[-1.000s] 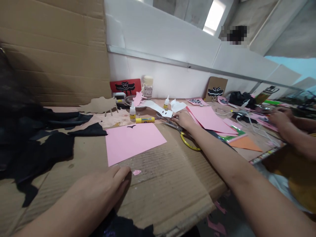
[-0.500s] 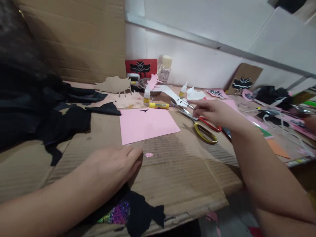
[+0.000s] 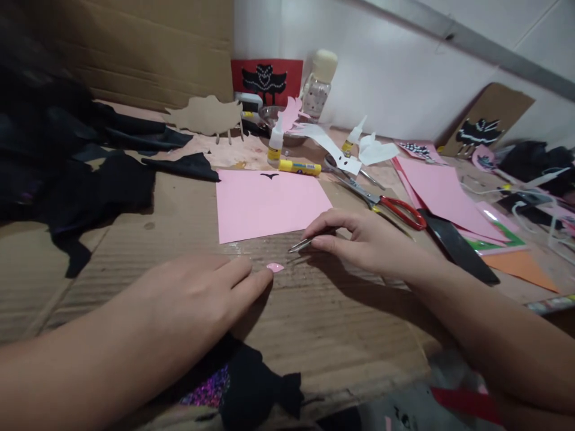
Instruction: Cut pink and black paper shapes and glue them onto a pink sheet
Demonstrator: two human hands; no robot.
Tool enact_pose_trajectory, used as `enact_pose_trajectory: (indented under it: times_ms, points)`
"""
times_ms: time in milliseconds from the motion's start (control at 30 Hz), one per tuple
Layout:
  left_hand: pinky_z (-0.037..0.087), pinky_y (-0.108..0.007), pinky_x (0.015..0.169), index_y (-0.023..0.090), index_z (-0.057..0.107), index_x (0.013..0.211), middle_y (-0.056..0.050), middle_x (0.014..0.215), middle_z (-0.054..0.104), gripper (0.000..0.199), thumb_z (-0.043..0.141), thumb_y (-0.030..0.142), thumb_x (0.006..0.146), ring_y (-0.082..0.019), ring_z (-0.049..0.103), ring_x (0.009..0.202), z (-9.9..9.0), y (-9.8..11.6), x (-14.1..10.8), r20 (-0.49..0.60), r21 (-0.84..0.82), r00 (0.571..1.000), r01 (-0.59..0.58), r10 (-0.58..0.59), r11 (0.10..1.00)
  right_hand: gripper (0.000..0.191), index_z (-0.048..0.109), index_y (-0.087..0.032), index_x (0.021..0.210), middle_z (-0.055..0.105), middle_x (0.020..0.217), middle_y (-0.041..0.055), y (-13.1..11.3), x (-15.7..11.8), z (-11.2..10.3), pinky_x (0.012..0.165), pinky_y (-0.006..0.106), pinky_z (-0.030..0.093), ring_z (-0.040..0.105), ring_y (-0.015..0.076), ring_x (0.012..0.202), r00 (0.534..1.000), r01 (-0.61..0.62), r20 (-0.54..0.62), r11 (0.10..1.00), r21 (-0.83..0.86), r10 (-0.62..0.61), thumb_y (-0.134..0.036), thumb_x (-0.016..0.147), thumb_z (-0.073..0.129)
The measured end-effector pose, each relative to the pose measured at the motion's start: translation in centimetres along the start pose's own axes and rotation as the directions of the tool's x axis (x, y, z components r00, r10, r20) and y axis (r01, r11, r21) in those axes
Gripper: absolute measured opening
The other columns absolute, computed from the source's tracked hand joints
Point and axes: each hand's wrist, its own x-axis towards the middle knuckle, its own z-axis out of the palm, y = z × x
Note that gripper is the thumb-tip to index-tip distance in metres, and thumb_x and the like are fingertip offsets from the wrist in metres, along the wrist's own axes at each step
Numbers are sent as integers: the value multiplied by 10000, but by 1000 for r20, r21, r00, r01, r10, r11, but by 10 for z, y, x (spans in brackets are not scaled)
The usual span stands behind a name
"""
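Note:
My right hand [image 3: 354, 239] grips a pair of metal tweezers [image 3: 300, 245] between thumb and fingers. The tips hang just above the cardboard, to the right of a small pink leaf-shaped piece [image 3: 275, 267]. My left hand [image 3: 211, 287] rests on the cardboard with its fingers together, a fingertip holding the left end of that pink piece. The rest of its fingers are partly hidden beneath the hand. Behind both hands lies a pink paper sheet [image 3: 269, 209] with a small black bird-like shape [image 3: 269, 176] near its top edge.
A yellow glue stick [image 3: 300, 167], red-handled scissors [image 3: 402, 212] and glue bottles [image 3: 275, 148] lie or stand behind. Black fabric [image 3: 94, 191] is heaped at left; a black cutout [image 3: 260, 383] lies at the front edge. More pink sheets [image 3: 449, 191] and a dark flat strip [image 3: 458, 245] are at right.
My right hand has come back from beside the scissors and white cutout with the tweezers, down toward the pink piece. My left hand has shifted slightly right and now touches that piece.

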Motion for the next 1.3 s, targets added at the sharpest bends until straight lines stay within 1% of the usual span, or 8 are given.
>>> enact_pose_trajectory:
  times_ms: [133, 333, 467, 600, 733, 900, 1167, 1300]
  points:
    - [616, -378, 736, 221, 645, 1458, -107, 1087, 781, 641, 484, 4, 876, -283, 725, 884, -1, 1, 1, -4, -11, 1000, 1, -1, 1000, 153, 813, -235, 975, 828, 976, 33, -7, 0, 3, 805, 297, 549, 742, 205, 889, 998, -32, 58, 1000, 1, 31, -256, 932, 668]
    - [638, -423, 812, 231, 678, 1424, -120, 1142, 785, 608, 476, 19, 892, -291, 730, 932, -4, 3, 7, 91, -27, 994, 70, -67, 997, 148, 806, -214, 927, 800, 838, 15, -10, 2, 6, 690, 271, 497, 688, 173, 749, 994, -59, 93, 996, -60, 65, -270, 937, 670]
    - [637, -417, 831, 240, 680, 1424, -103, 1145, 794, 624, 453, 26, 884, -275, 726, 921, -7, 6, 11, 165, -31, 981, 111, -105, 993, 163, 810, -222, 874, 803, 823, 13, -8, 4, 8, 701, 273, 502, 697, 180, 763, 993, -71, 94, 995, -67, 77, -315, 940, 693]
    - [633, -431, 866, 278, 675, 1433, -94, 1208, 789, 635, 443, 44, 889, -288, 731, 989, -7, 6, 9, 165, -78, 976, 157, -142, 985, 172, 826, -227, 875, 823, 857, 19, -8, 5, 10, 727, 276, 520, 718, 191, 798, 992, -71, 99, 996, -55, 77, -319, 941, 697]
    - [631, -450, 849, 266, 677, 1428, -106, 1190, 783, 604, 461, 55, 906, -296, 731, 957, -6, 3, 7, 132, -108, 983, 139, -124, 984, 171, 832, -231, 873, 829, 869, 16, -9, 6, 10, 737, 273, 527, 725, 192, 810, 992, -71, 104, 996, -44, 76, -318, 942, 701]
    - [628, -428, 815, 242, 707, 1385, -99, 1080, 786, 583, 474, 31, 893, -283, 722, 890, -5, 5, 10, 119, -94, 987, 116, -104, 989, 173, 831, -220, 871, 824, 854, 12, -9, 8, 10, 739, 265, 516, 719, 177, 797, 990, -73, 124, 997, -13, 75, -311, 941, 701]
    - [624, -403, 762, 207, 685, 1416, -115, 1074, 786, 638, 436, -5, 868, -275, 715, 862, -7, 5, 12, 142, -10, 988, 64, -62, 998, 205, 830, -208, 882, 802, 818, 20, -6, 8, 6, 686, 266, 482, 696, 174, 761, 986, -116, 123, 993, -4, 116, -351, 945, 697]
    - [616, -392, 731, 180, 683, 1410, -113, 1044, 782, 632, 426, -13, 865, -269, 708, 837, -6, 3, 9, 118, 14, 992, 36, -38, 999, 194, 825, -198, 873, 798, 809, 19, -7, 8, 7, 684, 261, 478, 684, 169, 750, 988, -106, 114, 994, -30, 108, -325, 941, 695]
